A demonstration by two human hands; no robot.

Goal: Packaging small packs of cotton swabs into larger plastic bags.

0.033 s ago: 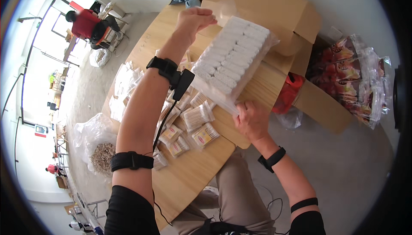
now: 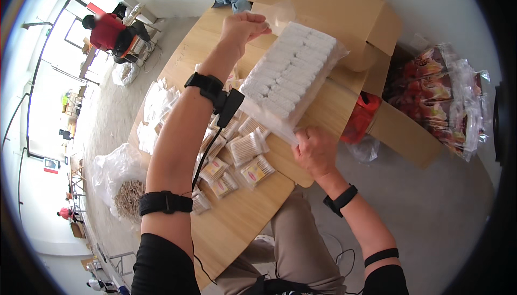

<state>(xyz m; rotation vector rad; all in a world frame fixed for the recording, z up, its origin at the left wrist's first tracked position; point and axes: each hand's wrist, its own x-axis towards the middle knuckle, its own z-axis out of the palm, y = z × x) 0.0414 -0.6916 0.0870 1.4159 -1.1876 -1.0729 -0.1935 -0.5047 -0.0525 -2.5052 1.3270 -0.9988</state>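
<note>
A transparent plastic bag [image 2: 280,127] surrounds a block of cotton swab packs [image 2: 291,68], stacked in rows with white tips facing up. My left hand [image 2: 246,28] is raised at the far left corner, its fingers pinched on the bag's film. Down at the near corner, my right hand [image 2: 316,152] is closed on the bag's edge. Loose small packs of cotton swabs [image 2: 247,147] lie on the wooden table to the left of the bag, partly hidden behind my left forearm.
An open cardboard box [image 2: 328,4] stands behind the bag. Printed plastic packaging [image 2: 436,95] is piled at the right, beside a red bag [image 2: 363,117]. On the floor at left sits a plastic sack of swabs [image 2: 128,195]. A person in red [image 2: 107,32] sits far off.
</note>
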